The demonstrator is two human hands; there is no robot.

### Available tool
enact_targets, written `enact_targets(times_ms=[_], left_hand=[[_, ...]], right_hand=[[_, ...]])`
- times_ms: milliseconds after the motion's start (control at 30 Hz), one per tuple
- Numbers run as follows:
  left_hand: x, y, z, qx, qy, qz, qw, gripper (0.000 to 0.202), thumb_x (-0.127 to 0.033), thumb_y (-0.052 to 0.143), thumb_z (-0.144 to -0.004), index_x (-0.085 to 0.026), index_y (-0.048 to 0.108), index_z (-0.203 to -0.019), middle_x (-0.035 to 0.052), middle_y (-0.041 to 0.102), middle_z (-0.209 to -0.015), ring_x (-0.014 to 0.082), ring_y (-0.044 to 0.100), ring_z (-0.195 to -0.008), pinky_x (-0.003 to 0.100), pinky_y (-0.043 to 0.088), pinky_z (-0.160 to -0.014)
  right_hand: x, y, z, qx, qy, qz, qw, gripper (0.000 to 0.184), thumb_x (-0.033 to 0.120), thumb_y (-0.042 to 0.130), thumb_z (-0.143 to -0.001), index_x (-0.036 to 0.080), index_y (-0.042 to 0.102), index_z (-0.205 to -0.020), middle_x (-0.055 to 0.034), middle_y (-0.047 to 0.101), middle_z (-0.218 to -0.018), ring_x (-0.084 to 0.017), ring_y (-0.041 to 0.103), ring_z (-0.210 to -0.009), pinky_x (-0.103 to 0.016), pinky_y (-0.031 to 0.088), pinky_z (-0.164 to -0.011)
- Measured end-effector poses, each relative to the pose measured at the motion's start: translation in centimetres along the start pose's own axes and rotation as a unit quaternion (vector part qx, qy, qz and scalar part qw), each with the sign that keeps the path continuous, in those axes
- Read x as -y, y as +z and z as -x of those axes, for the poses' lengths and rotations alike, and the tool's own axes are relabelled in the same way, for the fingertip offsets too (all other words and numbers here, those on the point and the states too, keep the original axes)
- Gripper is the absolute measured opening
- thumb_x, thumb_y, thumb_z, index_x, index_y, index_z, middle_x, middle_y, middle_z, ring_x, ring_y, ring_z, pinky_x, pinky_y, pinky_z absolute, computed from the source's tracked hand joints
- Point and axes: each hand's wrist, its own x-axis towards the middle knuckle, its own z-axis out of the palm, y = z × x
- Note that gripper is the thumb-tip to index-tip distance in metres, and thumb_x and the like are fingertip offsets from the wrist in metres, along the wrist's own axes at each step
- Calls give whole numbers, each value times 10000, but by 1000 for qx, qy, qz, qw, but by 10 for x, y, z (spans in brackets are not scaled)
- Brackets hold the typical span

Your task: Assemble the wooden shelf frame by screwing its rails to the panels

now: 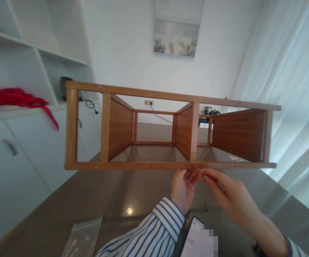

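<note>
A wooden shelf frame (133, 165) lies on its side on the grey table (63, 203), its open compartments facing me. My left hand (182, 187) is curled just under the frame's lower rail, fingertips pinched together near a screw hole. My right hand (224, 192) pinches a small metal tool (198, 169), thin like an Allen key, whose tip meets the rail beside the left fingertips. What the left fingers hold is too small to make out. A loose screw (206, 207) lies on the table between my wrists.
A clear plastic bag (81, 237) lies at the near left and a phone (194, 239) near my left sleeve. White cabinets and shelves with a red cloth (17, 98) stand at left. White curtains (290, 89) hang at right; a picture (177, 32) is on the far wall.
</note>
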Motion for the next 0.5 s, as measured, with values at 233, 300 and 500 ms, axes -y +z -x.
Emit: enact_targets(times_ms=[233, 300, 500], left_hand=[[-1, 2, 2, -15, -9, -7, 1000, 136, -125, 483, -809, -117, 612, -766, 66, 681, -715, 128, 642, -634, 257, 498, -665], [-2, 4, 2, -22, -10, -11, 1000, 143, -126, 484, -809, -115, 612, -747, 66, 677, -702, 128, 640, -627, 258, 499, -664], [-2, 5, 3, -24, -11, -17, 1000, 136, -135, 497, -812, -112, 623, -764, 68, 677, -705, 127, 641, -624, 251, 497, -655]], right_hand=[[-3, -14, -4, 12, -100, 118, 988, 264, 221, 462, -912, 218, 623, -1121, -68, 639, -1141, -179, 602, -1034, -325, 506, -904], [0, -16, -5, 14, -114, 154, 981, 275, 205, 455, -908, 206, 632, -1117, -80, 649, -1116, -192, 609, -1003, -339, 514, -877], [4, -10, -2, 10, -108, 185, 977, 277, 175, 434, -902, 185, 637, -1092, -86, 689, -1015, -202, 640, -910, -358, 508, -830]])
